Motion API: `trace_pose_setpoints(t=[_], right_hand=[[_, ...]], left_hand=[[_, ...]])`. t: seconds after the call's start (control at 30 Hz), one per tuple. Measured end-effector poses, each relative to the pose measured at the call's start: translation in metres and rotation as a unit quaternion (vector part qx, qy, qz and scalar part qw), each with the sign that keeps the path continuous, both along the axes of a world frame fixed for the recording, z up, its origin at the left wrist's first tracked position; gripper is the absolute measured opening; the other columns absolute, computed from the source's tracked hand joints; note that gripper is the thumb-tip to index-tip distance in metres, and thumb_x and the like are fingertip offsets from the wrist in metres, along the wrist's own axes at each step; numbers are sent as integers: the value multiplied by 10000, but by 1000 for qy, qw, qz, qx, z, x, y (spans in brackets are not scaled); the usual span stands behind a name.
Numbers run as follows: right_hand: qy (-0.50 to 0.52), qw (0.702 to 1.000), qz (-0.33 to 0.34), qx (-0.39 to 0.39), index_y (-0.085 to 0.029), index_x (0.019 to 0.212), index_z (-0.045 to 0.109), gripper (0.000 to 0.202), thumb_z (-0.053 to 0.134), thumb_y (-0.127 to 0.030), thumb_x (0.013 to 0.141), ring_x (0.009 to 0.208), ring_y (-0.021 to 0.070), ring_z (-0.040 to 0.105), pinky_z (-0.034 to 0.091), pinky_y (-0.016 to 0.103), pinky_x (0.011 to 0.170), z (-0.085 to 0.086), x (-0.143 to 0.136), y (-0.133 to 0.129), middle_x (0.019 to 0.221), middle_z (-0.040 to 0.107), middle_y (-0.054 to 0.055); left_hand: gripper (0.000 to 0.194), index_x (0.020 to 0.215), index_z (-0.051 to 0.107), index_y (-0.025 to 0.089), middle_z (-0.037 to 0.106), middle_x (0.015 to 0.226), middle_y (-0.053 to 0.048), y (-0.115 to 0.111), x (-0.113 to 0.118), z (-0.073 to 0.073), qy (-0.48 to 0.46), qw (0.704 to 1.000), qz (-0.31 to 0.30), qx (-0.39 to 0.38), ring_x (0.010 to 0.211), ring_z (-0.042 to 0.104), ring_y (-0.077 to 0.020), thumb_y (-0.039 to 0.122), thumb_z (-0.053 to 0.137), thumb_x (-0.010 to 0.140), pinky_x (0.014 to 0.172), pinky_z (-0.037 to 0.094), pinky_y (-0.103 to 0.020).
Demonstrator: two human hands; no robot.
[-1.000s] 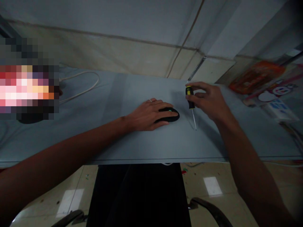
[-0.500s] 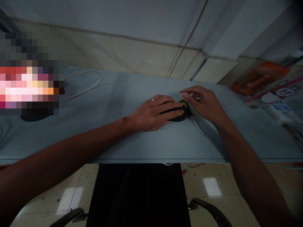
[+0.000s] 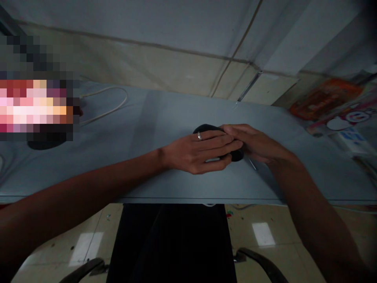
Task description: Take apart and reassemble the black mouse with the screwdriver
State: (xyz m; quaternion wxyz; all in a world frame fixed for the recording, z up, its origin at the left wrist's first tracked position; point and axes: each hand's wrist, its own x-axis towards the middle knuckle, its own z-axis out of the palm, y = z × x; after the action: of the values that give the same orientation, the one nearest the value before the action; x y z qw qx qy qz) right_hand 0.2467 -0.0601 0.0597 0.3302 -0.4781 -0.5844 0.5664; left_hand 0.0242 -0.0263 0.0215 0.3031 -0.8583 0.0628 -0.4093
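A black rounded object, shaped like a computer mouse, is on the table beneath my left hand. The left fingers, one with a ring, lie stretched across its top and grip it; much of it is hidden. Against its right side, my right hand is closed over the handle of a screwdriver. Only the metal shaft of the screwdriver shows below the palm, slanting toward the front edge. The right fingertips are covered, and both hands touch near the thumb.
The grey table runs along a tiled wall. A white cable loops at the back left, beside a blurred-out patch. Orange and printed packages stand at the right end. Chair armrests flank my dark-clothed legs.
My right hand has come down and closed over the screwdriver handle, which was visible before. My left hand and the black object have shifted slightly right and nearer, up against it.
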Motion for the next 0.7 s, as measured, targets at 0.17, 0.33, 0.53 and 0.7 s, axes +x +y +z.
trace_pose_setpoints(t=[0.17, 0.33, 0.53, 0.7], right_hand=[[-116, 973, 2, 198, -260, 1026, 787, 363, 696, -596, 923, 871, 183, 691, 560, 317, 785, -2, 0, 5, 971, 761, 30], [-310, 857, -1, 411, -272, 1285, 729, 414, 700, -515, 951, 1121, 254, 728, 542, 412, 1014, -8, 7, 12, 1223, 777, 60], [-404, 811, 48, 420, -236, 1348, 675, 497, 590, -579, 997, 1212, 298, 708, 525, 487, 1056, -22, 12, 18, 1309, 749, 99], [-372, 831, 26, 413, -225, 1292, 708, 409, 533, -501, 1047, 1173, 251, 732, 544, 435, 1059, -19, 10, 17, 1263, 775, 82]], left_hand=[[152, 1151, 691, 204, 766, 1282, -26, 1, -3, -3, -45, 999, 10, -12, 1229, 715, -147, 220, 573, 1057, 1056, 605, -305], [203, 1175, 659, 235, 761, 1144, -52, 8, -11, -11, -108, 971, 76, -197, 1126, 694, -218, 191, 555, 1007, 929, 562, -407], [255, 1180, 650, 210, 652, 1191, -82, 20, -11, -19, -107, 887, 191, -406, 1096, 638, -221, 166, 553, 948, 941, 562, -396], [328, 1194, 649, 193, 601, 1237, -88, 26, -9, -23, -123, 840, 183, -495, 1032, 648, -175, 91, 535, 903, 884, 586, -329]])
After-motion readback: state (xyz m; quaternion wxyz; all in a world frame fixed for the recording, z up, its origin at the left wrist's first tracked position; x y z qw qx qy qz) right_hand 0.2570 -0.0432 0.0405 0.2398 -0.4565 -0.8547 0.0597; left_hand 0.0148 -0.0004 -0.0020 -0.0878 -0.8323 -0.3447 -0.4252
